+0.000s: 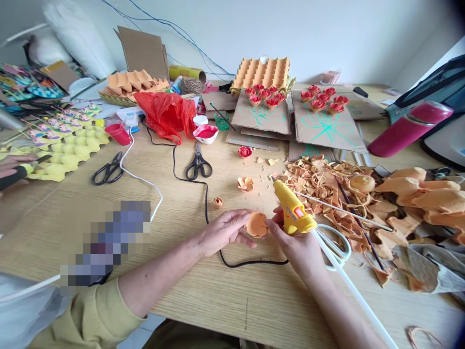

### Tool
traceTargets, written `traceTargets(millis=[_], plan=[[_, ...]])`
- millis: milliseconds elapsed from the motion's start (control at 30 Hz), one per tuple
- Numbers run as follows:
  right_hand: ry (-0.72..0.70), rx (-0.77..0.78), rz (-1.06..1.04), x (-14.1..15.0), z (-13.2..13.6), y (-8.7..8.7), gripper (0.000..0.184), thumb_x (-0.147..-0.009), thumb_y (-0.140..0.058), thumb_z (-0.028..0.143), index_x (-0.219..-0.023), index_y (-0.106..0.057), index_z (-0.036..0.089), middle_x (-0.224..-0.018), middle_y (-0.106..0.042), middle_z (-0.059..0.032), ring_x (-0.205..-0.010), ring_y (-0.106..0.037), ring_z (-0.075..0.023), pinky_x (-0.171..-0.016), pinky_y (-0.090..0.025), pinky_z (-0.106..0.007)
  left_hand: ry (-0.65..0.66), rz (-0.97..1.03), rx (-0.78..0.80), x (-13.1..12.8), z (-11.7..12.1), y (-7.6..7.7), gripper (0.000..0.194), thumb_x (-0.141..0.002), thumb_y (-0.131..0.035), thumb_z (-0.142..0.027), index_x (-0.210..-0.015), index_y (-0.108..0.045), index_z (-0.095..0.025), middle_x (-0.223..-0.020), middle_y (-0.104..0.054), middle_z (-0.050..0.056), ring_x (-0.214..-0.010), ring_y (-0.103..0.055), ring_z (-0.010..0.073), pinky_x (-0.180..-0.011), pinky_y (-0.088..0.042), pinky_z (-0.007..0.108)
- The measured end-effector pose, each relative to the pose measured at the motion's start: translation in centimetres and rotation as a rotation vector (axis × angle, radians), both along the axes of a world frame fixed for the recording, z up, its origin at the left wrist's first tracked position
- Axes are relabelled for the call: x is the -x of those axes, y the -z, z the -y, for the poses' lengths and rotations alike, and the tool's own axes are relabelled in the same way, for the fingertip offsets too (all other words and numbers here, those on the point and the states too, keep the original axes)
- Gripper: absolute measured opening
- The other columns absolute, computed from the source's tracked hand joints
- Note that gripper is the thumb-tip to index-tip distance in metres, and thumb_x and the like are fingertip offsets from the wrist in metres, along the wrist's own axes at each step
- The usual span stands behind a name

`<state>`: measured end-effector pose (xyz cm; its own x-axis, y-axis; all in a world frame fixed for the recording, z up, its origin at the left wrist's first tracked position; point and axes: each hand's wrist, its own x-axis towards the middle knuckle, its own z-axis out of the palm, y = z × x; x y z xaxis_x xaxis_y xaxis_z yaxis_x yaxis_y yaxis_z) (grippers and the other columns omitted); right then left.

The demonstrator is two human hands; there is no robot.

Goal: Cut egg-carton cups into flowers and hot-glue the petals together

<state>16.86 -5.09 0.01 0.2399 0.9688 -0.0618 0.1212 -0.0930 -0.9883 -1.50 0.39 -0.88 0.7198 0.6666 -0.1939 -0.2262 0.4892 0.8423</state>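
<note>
My left hand pinches an orange paper flower just above the wooden table. My right hand is wrapped round a yellow glue gun whose nozzle points up and away to the left; its fingertips also touch the flower's right edge. A glue stick pokes out of the gun's back. The gun's black cord trails across the table towards the far side. A finished orange flower, a small orange bud and a red flower lie just beyond my hands.
A heap of orange egg-carton scraps lies right, with white-handled scissors beside my right hand. Two black scissors, a red paint bowl, a red bag, cardboard sheets with red flowers and a pink flask stand farther back.
</note>
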Motion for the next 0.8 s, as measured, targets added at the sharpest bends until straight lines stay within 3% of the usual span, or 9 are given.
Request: traceTargets(millis=[133, 300, 400, 567, 667, 800], plan=[[0.060, -0.035, 0.049, 0.3, 0.2, 0.2, 0.034, -0.078, -0.073, 0.044, -0.098, -0.059, 0.021, -0.070, -0.063, 0.0024, -0.060, -0.060, -0.0154, -0.060, -0.049, -0.030, 0.036, -0.047, -0.040, 0.1, -0.2, -0.1, 0.037, -0.085, -0.075, -0.040, -0.113, -0.072, -0.016, -0.107, -0.073, 0.011, -0.093, -0.072, 0.0195, -0.076, -0.061, 0.029], [0.089, -0.002, 0.099, 0.5, 0.2, 0.1, 0.038, -0.075, -0.073, 0.050, -0.097, -0.060, 0.022, -0.070, -0.063, 0.0025, -0.058, -0.059, -0.0155, -0.057, -0.048, -0.029, 0.034, -0.083, -0.057, 0.0, -0.2, -0.1, 0.042, -0.083, -0.076, -0.043, -0.116, -0.069, -0.017, -0.108, -0.072, 0.010, -0.093, -0.071, 0.0206, -0.069, -0.061, 0.027], [0.101, 0.020, 0.097, 0.4, 0.2, -0.1, 0.040, -0.073, -0.074, 0.050, -0.098, -0.060, 0.021, -0.070, -0.063, 0.0017, -0.058, -0.059, -0.0164, -0.056, -0.049, -0.030, 0.012, -0.103, -0.065, -0.1, -0.1, -0.2, 0.049, -0.077, -0.082, -0.039, -0.119, -0.067, -0.018, -0.111, -0.069, 0.009, -0.097, -0.070, 0.0219, -0.068, -0.060, 0.028], [0.145, 0.058, 0.142, 0.0, 0.3, 0.0, 0.041, -0.071, -0.075, 0.051, -0.096, -0.062, 0.022, -0.071, -0.063, 0.0009, -0.057, -0.058, -0.0167, -0.051, -0.047, -0.029, 0.083, -0.157, -0.114, 0.0, -0.2, -0.5, 0.063, -0.065, -0.089, -0.041, -0.118, -0.064, -0.018, -0.110, -0.067, 0.008, -0.089, -0.071, 0.0213, -0.063, -0.055, 0.027], [0.186, 0.027, 0.193, -0.5, 0.2, 0.1, 0.039, -0.071, -0.075, 0.052, -0.092, -0.061, 0.022, -0.073, -0.062, 0.0008, -0.062, -0.058, -0.0171, -0.057, -0.047, -0.030, 0.034, -0.302, -0.350, 0.3, -0.5, -0.6, 0.064, -0.063, -0.089, -0.044, -0.116, -0.066, -0.016, -0.099, -0.069, 0.007, -0.084, -0.067, 0.0185, -0.061, -0.049, 0.024], [0.176, 0.040, 0.215, -1.3, 0.1, 0.1, 0.037, -0.072, -0.076, 0.053, -0.087, -0.061, 0.022, -0.075, -0.061, 0.0008, -0.063, -0.056, -0.0173, -0.055, -0.043, -0.030, -0.050, -0.444, -0.700, 0.5, -0.7, -0.3, 0.048, -0.072, -0.084, -0.039, -0.110, -0.069, -0.014, -0.092, -0.069, 0.005, -0.076, -0.059, 0.0132, -0.062, -0.045, 0.022]])
